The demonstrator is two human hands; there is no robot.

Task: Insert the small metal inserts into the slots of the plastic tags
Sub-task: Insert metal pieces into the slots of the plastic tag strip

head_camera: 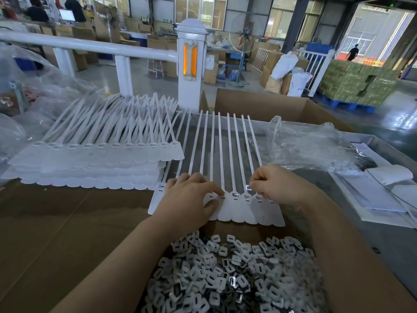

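- Right hand: fingers curled in, thumb and forefinger pinching a small shiny metal insert at the head of one tag, just above its slot.
- Left hand: lies over the row of tags, fingers bent and pressing down on the flat white tag bodies; thumb on a tag body, forefinger tip at the slot end of a tag near the middle of the row. It grips nothing that can be seen.
- A second insert already sits in the head of the tag between the two hands.
- The row: white plastic tags side by side, flat rounded ends toward the person, long thin tails running away across a grey metal tray.
- Near the person, between the forearms: an open cardboard box holding a heap of loose inserts, grey-white and dark, each with a slot-shaped hole.
- Left of the row: a big stack of tags in overlapping layers, tails fanned out toward a white railing post.
- Right of the row: crumpled clear plastic bag on the tray; white sheets beyond it.
- Far left: more clear plastic wrap.
- Behind the tray: a large open cardboard carton.
- Background: warehouse floor, stacked green-wrapped goods on a blue pallet.
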